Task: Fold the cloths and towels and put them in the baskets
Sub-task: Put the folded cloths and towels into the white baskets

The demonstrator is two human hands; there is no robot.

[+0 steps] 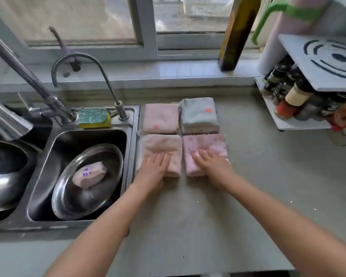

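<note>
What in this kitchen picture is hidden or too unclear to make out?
Head view, the only one:
- Baskets for the cloths: none on the counter; a white basket behind the window is cut off by the top edge.
- Parts of the peach cloth and pink cloth: covered by the left hand and right hand.
- Spice jars: labels too blurred.
- Stack under the blue cloth: count unclear.

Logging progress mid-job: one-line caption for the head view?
Left hand and right hand press flat on two folded pink towels beside two more folded stacks on the counter.
</note>
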